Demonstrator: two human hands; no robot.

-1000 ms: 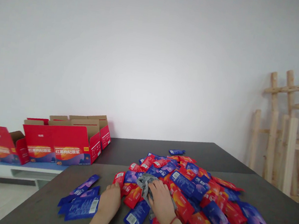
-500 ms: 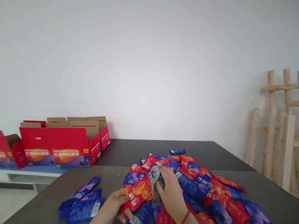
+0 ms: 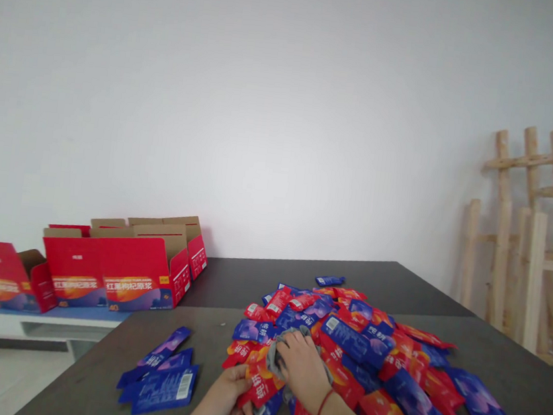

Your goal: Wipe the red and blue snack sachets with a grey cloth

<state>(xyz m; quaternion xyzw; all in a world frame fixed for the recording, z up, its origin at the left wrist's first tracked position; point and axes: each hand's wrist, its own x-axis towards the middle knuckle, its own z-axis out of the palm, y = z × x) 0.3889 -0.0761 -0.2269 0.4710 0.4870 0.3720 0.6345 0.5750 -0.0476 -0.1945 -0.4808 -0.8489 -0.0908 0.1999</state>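
Note:
My left hand (image 3: 230,392) pinches the lower left end of a red pouch (image 3: 261,377) with orange artwork and white lettering. Over the pouch's upper right side, my right hand (image 3: 302,365) presses a crumpled grey cloth (image 3: 276,353), with its fingers curled round the cloth. Both hands are at the near left side of a big heap of red and blue pouches (image 3: 359,337). To the left of my hands lies a small overlapping group of blue pouches (image 3: 163,388), apart from the heap.
Several open red cartons (image 3: 137,271) stand on a low white bench with a blue top (image 3: 72,312) at the left. One blue pouch (image 3: 329,281) lies beyond the heap on the dark table (image 3: 249,271). Wooden frames (image 3: 534,263) lean by the wall at the right.
My right hand with the cloth has moved slightly down and forward over the red pouch. My left hand and the pouch have shifted a little to the right.

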